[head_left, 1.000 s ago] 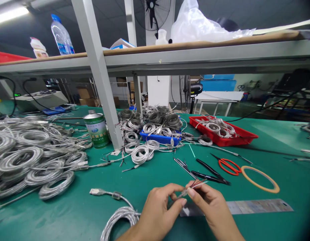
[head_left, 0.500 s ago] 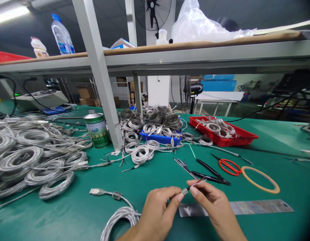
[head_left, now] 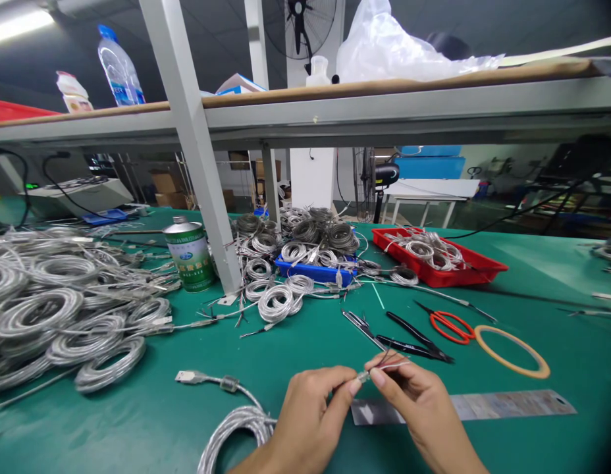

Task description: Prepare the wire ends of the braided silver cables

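A coiled silver cable (head_left: 232,431) lies at the bottom centre, its USB plug (head_left: 189,377) pointing left on the green table. Between finger and thumb, my left hand (head_left: 318,411) pinches the clear-jacketed cable end. My right hand (head_left: 419,401) is closed on the thin wires (head_left: 395,364) that come out of that end, just right of my left fingertips. Dark and pale strands stick out above and beyond the right fingertips. Under my right hand passes a steel ruler (head_left: 513,405).
Behind the hands lie black cutters (head_left: 417,342), tweezers (head_left: 361,327), orange-handled scissors (head_left: 451,326) and a yellow tape ring (head_left: 513,352). Cable coils (head_left: 63,316) cover the left. Further back stand a green can (head_left: 189,257), a shelf post (head_left: 199,158), a blue tray (head_left: 313,271) and a red tray (head_left: 438,278).
The wires at my right fingertips have spread apart, with a dark strand now standing more upright. Both hands stay in nearly the same place.
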A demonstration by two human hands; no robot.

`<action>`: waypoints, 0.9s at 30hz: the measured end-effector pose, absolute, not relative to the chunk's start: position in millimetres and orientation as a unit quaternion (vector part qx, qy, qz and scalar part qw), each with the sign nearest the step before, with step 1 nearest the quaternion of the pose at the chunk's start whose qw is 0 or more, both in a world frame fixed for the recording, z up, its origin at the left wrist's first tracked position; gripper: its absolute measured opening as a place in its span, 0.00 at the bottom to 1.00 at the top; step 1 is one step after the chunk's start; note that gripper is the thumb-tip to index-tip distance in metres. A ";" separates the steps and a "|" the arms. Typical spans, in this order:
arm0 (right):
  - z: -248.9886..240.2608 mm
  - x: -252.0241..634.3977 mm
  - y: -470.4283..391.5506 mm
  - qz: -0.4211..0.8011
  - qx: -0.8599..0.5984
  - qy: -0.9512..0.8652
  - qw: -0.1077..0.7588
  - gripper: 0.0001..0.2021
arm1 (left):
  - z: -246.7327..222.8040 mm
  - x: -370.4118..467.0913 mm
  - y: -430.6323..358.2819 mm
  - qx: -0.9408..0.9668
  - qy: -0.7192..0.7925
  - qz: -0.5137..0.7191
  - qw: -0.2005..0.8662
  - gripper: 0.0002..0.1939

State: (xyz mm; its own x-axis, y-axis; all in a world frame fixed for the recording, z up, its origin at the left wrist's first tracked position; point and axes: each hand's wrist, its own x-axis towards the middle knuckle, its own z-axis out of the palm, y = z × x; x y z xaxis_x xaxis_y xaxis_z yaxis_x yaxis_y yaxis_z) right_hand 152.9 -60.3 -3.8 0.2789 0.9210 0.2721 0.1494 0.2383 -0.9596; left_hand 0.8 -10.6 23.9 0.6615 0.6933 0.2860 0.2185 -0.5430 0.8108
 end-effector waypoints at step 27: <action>1.4 153.8 -51.4 0.407 -0.496 -0.455 0.618 0.12 | 14.6 6.4 4.6 0.772 0.219 0.243 0.545 0.25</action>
